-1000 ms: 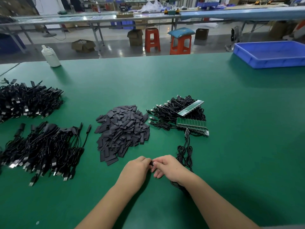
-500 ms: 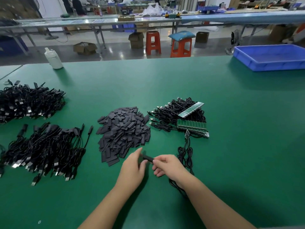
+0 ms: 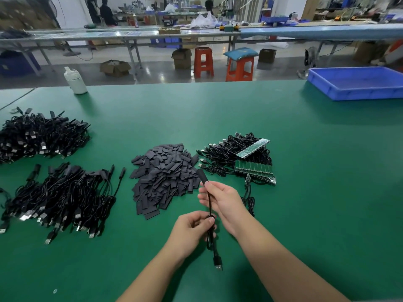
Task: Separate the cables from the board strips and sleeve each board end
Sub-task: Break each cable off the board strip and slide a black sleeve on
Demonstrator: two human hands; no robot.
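Much of the batch is judged to be finished: a large heap of sleeved cables (image 3: 58, 199) is laid at the near left of the green table (image 3: 305, 171), and a second heap of black cables (image 3: 41, 136) is piled behind it. Work is judged to remain, since a bundle of cables still joined to green board strips (image 3: 254, 167) lies just right of the pile of loose black sleeves (image 3: 163, 177), with one separated cable (image 3: 249, 192) trailing from it toward the right wrist.

One cable (image 3: 209, 205) is held above the table between both hands, its black sleeved end (image 3: 201, 176) pointing up over the edge of the sleeve pile and its USB plug (image 3: 218, 262) hanging below. The cable is pinched just under the sleeve by the thumb and forefinger of the right hand (image 3: 222, 199), whose other fingers are loosely spread beneath. The coiled middle of the cable is gripped by the curled fingers of the left hand (image 3: 192, 229). Both forearms are extended from the lower edge, converging at the centre. This piece is judged ready to be set with the finished heap.
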